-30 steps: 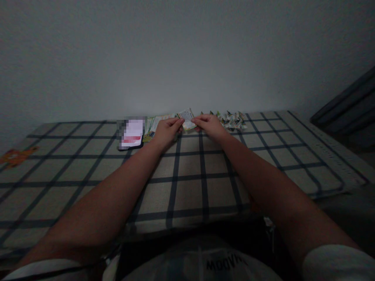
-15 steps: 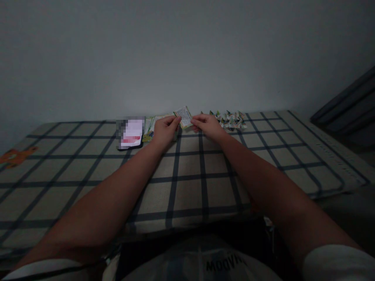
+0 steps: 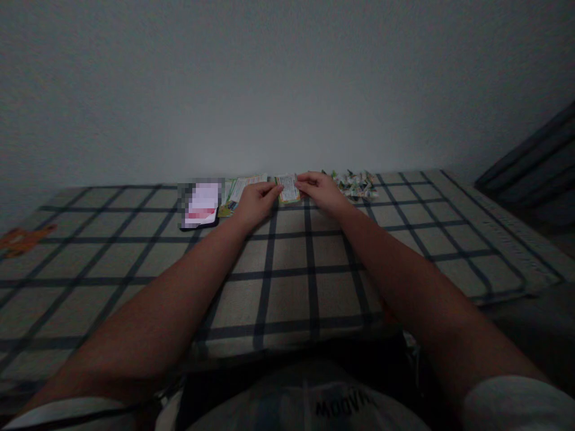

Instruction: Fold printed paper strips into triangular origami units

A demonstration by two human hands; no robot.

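A small printed sheet of paper (image 3: pixel 288 187), white with a green-yellow border and lines of text, is between my two hands near the wall. My left hand (image 3: pixel 259 200) pinches its left edge between thumb and fingers. On the opposite edge, my right hand (image 3: pixel 320 188) has its thumb and fingertips closed. Larger printed sheets (image 3: pixel 245 187) with green edges lie just left of and behind my left hand. To the right of my right hand sits a cluster of small folded paper pieces (image 3: pixel 359 184), partly hidden by that hand.
A phone (image 3: pixel 202 206) with a lit, partly blurred screen lies left of the sheets. The table wears a checked cloth (image 3: pixel 287 287) and meets a grey wall (image 3: pixel 287 90). An orange bear-shaped print (image 3: pixel 27 239) is at the far left, dark fabric (image 3: pixel 534 167) at the right.
The small sheet was tilted and raised a little half a second ago; now it has turned straighter and sits lower. Both hands stay at its sides, the left having shifted slightly right.
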